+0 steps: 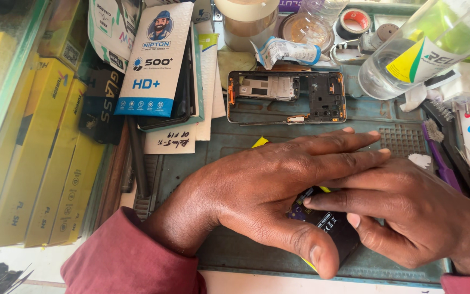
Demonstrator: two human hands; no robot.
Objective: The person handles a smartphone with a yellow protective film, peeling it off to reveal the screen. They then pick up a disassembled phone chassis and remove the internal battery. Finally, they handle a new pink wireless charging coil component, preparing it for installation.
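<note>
My left hand (278, 185) lies flat, fingers together, over a black phone part (330, 226) with yellow edges on the blue-green work mat (235, 149). Its thumb presses the part's near edge. My right hand (409, 212) comes in from the right, its fingers pinching the same black part from the far side, partly under my left fingers. Most of the part is hidden by both hands. An opened phone frame (286, 97) with bare circuit boards lies on the mat just beyond my hands.
Yellow boxes (39, 158) stack at the left. Screen-protector packets (153, 60) lean at the back left. A clear bottle (409, 54) lies at the back right, next to tape rolls (354, 20). A purple brush (440, 158) and tools lie at the right edge.
</note>
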